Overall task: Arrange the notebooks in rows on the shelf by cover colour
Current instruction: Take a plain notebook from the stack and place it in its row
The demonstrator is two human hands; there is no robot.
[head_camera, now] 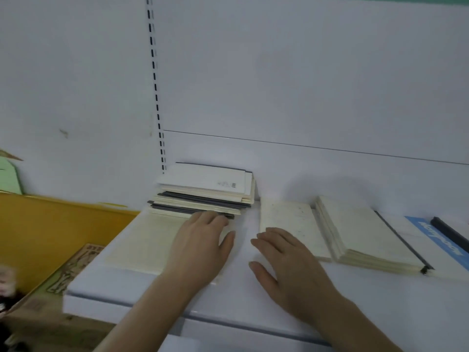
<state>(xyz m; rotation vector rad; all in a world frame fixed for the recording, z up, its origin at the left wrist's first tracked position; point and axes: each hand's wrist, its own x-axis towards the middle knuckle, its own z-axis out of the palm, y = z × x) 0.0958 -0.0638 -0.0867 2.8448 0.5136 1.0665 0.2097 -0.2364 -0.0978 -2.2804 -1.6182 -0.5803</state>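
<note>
On the white shelf [228, 295] a cream notebook [142, 240] lies flat at the left, and my left hand [200, 247] rests on it with fingers straight. Behind it rises a stack of notebooks [205, 191] with cream and dark grey edges. My right hand [286, 265] lies flat on the shelf, its fingertips touching a single cream notebook [289, 222]. Further right sits a pile of cream notebooks [368, 237] with dark spines, and beside it a blue-and-white notebook [431, 237].
The shelf's white back panel [304, 85] has a slotted upright [154, 85] at the left. A yellow board [45, 232] and a cardboard box [63, 288] stand left of and below the shelf. Another person's hand [6, 278] shows blurred at the far left.
</note>
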